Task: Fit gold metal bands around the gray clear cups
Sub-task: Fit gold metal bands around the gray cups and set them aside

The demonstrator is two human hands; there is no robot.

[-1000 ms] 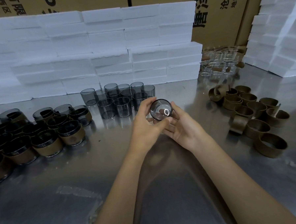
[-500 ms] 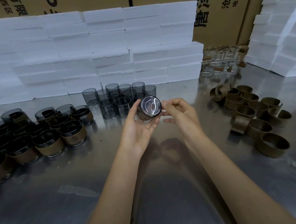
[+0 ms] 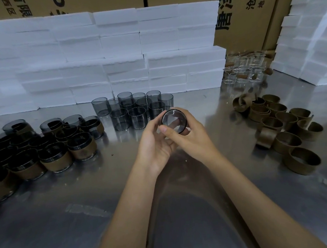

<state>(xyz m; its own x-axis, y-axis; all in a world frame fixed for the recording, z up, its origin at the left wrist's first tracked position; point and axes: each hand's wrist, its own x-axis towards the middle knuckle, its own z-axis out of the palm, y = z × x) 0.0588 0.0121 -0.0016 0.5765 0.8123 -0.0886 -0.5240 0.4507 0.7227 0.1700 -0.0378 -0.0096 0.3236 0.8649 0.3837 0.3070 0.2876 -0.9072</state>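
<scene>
Fingers (image 3: 179, 111) of both hands curled round one cup (image 3: 174, 121), held up over the middle of the bench (image 3: 50, 215), mouth or base toward the camera; cannot tell whether a band already sits round it, since the side wall is hidden behind the palms. Left hand (image 3: 156, 143) cradling from below and from the near side, right hand (image 3: 195, 135) wrapped over the far and right side, thumb across the front. Toward the left edge of the bench, a crowd of banded cups (image 3: 54, 160), finished and packed close together, more running out of view at that edge. Toward the back edge, in front of the foam blocks (image 3: 121, 50), a small cluster of bare cups (image 3: 133, 112), upright and waiting. Toward the right edge, loose bands (image 3: 301, 160), about a dozen or more, some nested or lying curled open. At the back right corner, clear glass cups (image 3: 245, 72), blurred, with a few brown bits among them. By the look of it well past halfway: far more cups banded than bare, around a dozen bare ones left, with bands enough for them. One cup in hand, likely mid-fitting or being checked.
</scene>
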